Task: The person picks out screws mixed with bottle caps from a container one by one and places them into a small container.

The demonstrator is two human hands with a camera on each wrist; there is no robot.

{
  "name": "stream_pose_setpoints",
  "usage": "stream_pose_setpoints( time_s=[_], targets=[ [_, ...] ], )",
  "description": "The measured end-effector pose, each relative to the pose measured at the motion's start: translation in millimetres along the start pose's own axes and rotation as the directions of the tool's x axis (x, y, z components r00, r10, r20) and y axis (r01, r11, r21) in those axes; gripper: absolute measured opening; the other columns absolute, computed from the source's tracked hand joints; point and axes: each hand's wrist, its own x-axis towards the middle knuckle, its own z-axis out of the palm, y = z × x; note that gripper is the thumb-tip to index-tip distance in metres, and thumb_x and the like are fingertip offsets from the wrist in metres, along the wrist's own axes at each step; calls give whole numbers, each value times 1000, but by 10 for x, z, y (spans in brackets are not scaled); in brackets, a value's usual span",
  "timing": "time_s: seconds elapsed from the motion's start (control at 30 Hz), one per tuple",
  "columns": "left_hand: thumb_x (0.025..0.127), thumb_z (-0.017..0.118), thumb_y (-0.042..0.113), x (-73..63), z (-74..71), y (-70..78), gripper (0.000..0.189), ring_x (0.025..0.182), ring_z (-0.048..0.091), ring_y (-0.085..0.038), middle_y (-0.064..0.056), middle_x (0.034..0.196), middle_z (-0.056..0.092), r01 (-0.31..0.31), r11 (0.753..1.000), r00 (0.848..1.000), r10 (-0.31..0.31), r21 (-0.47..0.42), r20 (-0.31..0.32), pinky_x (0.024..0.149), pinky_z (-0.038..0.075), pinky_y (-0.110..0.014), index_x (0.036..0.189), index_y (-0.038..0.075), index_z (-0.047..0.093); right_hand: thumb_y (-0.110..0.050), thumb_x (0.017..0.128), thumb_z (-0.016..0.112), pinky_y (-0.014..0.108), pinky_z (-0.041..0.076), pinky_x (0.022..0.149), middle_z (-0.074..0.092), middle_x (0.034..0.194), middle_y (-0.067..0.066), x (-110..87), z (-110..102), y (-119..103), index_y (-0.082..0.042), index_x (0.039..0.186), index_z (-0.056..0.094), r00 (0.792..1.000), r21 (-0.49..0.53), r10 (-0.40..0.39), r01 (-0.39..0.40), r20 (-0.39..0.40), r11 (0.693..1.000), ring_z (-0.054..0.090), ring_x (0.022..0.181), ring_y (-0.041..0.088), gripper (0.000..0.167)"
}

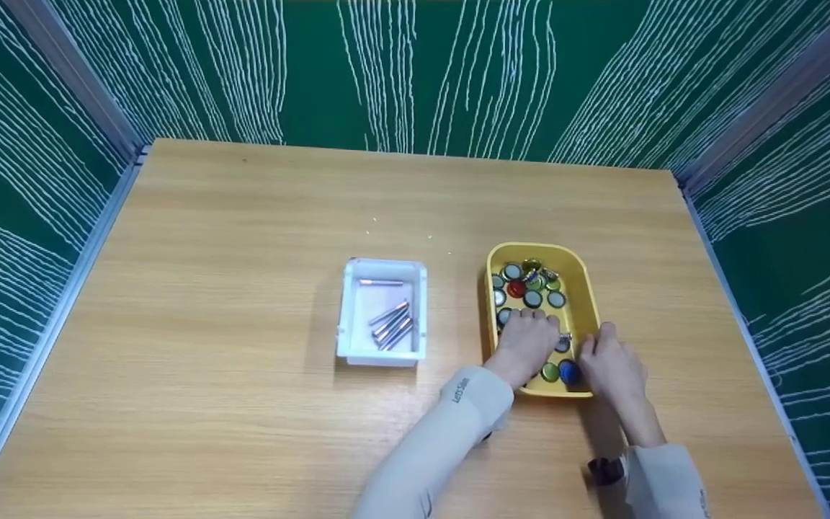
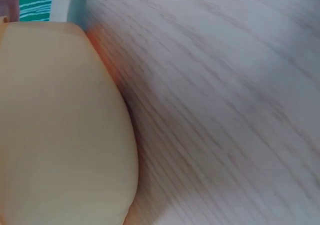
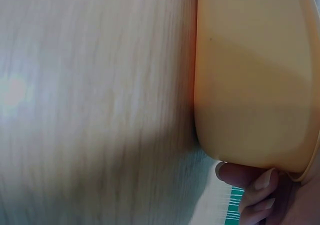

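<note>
Several bottle caps (image 1: 532, 298) lie in a yellow plastic bin (image 1: 541, 249), some with grey liners up, others green, gold, blue and one red. My left hand (image 1: 528, 337) reaches over the near left side into the bin, knuckles up among the caps. Its fingertips are hidden below the hand, so I cannot tell whether they hold a cap. With my right hand (image 1: 613, 364) I grip the bin's right rim. The right wrist view has its curled fingers (image 3: 262, 180) against the outside of the bin wall (image 3: 255, 85). Only the bin's outer wall (image 2: 65, 120) fills the left wrist view.
A small white bin (image 1: 421, 310) with several shiny metal rods (image 1: 390, 328) stands left of the yellow one. Tiny white specks dot the wooden table (image 1: 242, 238) behind it. Green panels (image 1: 314, 72) with white streaks enclose the back and sides.
</note>
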Motion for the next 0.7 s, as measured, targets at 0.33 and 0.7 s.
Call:
stream_pose_setpoints(
  time_s=[0.33, 0.7],
  targets=[
    [95, 61, 27, 10, -106, -80, 40, 89, 69, -11, 6, 106, 71, 24, 980, 1000, -27, -199, -10, 77, 55, -25, 133, 19, 52, -27, 102, 32, 51, 43, 56, 61, 84, 31, -8, -11, 8, 5, 108, 43, 1000, -6, -9, 9, 3, 1000, 60, 70, 43, 34],
    [90, 66, 24, -10, -337, -354, 32, 90, 67, -12, 6, 104, 70, 15, 946, 995, -46, -324, -88, 76, 53, -27, 121, 19, 58, -30, 102, 29, 52, 44, 57, 63, 91, 33, 13, 5, -7, 4, 111, 42, 999, -14, 9, -9, 39, 1000, 63, 75, 45, 38]
  ],
)
